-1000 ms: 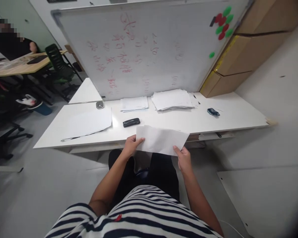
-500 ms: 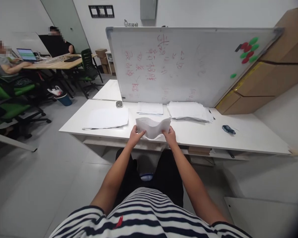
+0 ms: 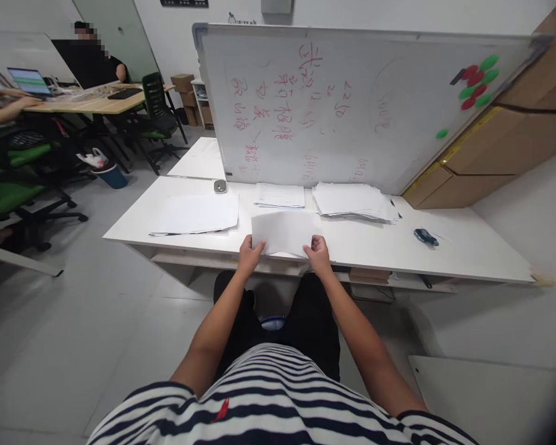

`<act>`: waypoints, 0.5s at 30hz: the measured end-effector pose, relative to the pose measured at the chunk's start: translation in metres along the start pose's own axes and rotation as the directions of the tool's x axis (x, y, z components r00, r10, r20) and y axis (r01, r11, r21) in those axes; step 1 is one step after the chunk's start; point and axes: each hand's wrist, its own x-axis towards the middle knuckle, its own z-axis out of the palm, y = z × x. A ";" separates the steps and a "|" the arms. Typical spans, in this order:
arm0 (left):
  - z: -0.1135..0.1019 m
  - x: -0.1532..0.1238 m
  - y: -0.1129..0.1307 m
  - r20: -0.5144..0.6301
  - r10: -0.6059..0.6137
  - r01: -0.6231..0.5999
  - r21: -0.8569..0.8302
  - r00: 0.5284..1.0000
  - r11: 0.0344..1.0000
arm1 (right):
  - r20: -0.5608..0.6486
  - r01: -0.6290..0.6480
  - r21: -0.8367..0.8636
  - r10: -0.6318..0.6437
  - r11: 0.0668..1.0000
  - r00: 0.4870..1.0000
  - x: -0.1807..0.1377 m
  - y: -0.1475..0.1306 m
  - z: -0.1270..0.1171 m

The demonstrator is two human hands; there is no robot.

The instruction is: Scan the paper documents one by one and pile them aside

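White paper [image 3: 282,232] spans the gap between my hands at the front edge of the white table [image 3: 375,248]. My left hand [image 3: 250,253] pinches its left side, thumb on top. On the right side my right hand [image 3: 318,252] grips it the same way, with its fingers curled. Whether this is one sheet or a few I cannot tell. Just behind it lies a small paper stack [image 3: 280,195]. A thick, uneven paper pile [image 3: 352,203] is to the right of that, and a wide paper stack [image 3: 197,214] lies to the left.
A whiteboard [image 3: 269,74] with red writing and round magnets stands along the table's back. Cardboard boxes [image 3: 505,148] are stacked at right. A dark blue object [image 3: 426,237] lies on the table's right part; a small grey device [image 3: 220,186] sits back left. Two people work at a desk [image 3: 102,104].
The paper was bowed and wavy between my hands; now it is nearly flat and lower against the table. My view has tilted down slightly.
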 end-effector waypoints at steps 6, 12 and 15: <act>0.009 -0.020 0.002 0.010 0.022 -0.023 0.113 1.000 0.993 | -0.069 -0.025 0.061 0.029 0.998 0.997 -0.011 -0.002 -0.004; 0.008 -0.027 0.012 0.054 0.103 -0.107 0.076 0.993 0.991 | -0.071 0.036 0.001 -0.036 0.999 0.997 -0.014 -0.025 -0.013; 0.012 -0.018 0.020 0.042 0.133 -0.136 0.075 0.990 0.988 | -0.091 0.075 0.035 -0.071 0.997 0.993 -0.010 -0.033 -0.013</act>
